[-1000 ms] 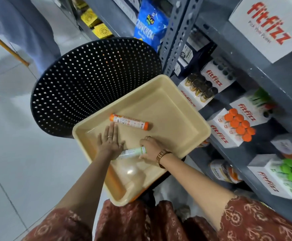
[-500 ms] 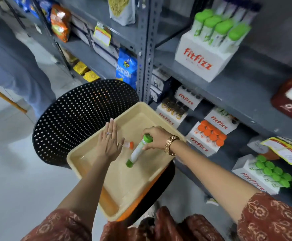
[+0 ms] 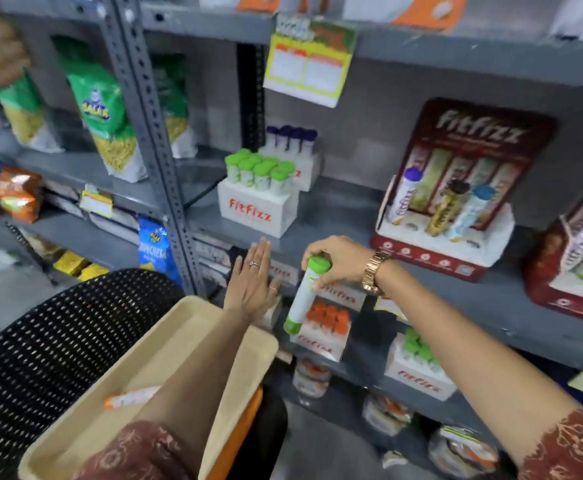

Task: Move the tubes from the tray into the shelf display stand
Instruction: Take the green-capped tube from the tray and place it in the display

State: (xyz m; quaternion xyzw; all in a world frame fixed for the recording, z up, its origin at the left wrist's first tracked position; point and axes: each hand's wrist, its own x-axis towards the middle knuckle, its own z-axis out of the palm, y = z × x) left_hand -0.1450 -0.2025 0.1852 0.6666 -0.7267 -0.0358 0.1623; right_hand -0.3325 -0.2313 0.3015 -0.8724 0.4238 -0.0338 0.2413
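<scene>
My right hand [image 3: 340, 259] grips the top of a white tube with green caps [image 3: 303, 297], which hangs nearly upright in the air in front of the grey shelf. Above and left of it stands a white fitfizz display stand [image 3: 257, 211] holding several green-capped tubes. My left hand [image 3: 252, 282] is open and flat, raised past the far corner of the beige tray [image 3: 179, 341]. An orange-capped tube [image 3: 130, 398] lies in the tray, partly hidden by my left arm.
The tray rests on a black perforated round seat [image 3: 40, 341]. Further fitfizz stands hold orange-capped tubes [image 3: 328, 318] and green-capped tubes [image 3: 418, 348] on the lower shelf. A dark red fitfizz display [image 3: 456, 188] stands at the right. Snack bags [image 3: 106, 123] fill the left bay.
My right hand has lifted the green-capped tube out of the tray and carried it up toward the shelf. My left hand rose off the tray. The view tilted upward.
</scene>
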